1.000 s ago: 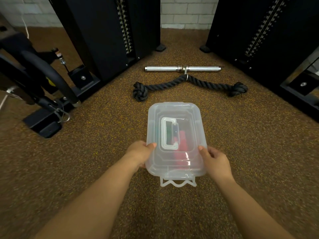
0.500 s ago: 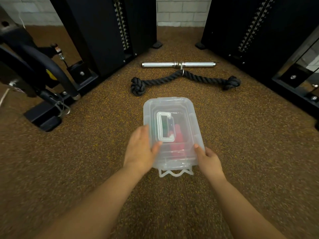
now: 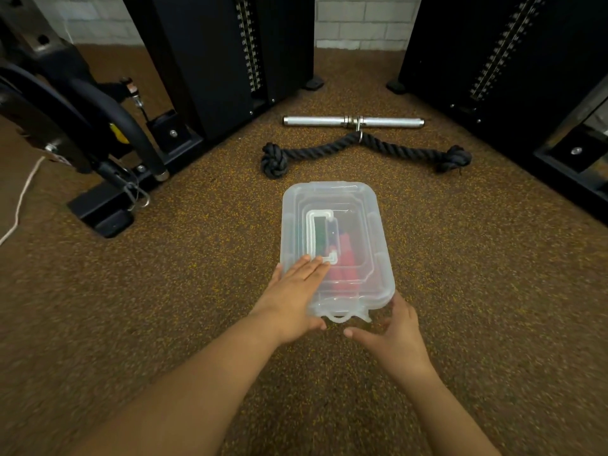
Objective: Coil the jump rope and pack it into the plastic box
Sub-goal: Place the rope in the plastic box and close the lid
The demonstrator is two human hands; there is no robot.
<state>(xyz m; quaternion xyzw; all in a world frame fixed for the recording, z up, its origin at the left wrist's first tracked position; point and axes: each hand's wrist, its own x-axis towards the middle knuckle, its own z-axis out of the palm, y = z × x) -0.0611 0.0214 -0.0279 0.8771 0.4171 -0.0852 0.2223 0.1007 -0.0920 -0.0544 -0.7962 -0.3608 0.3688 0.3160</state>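
Observation:
A clear plastic box with its lid on lies on the brown floor in front of me. Through the lid I see the jump rope inside, red handles and something green. My left hand lies flat on the near left part of the lid, fingers straight. At the box's near right corner, my right hand has its fingers spread loosely beside the white latch, holding nothing.
A black knotted rope attachment and a steel bar lie beyond the box. Black weight-stack machines stand at back left and back right. An exercise machine frame is at the left.
My left hand slid from the box's left side onto the lid and now lies flat. My right hand dropped from the right side to the near corner by the latch.

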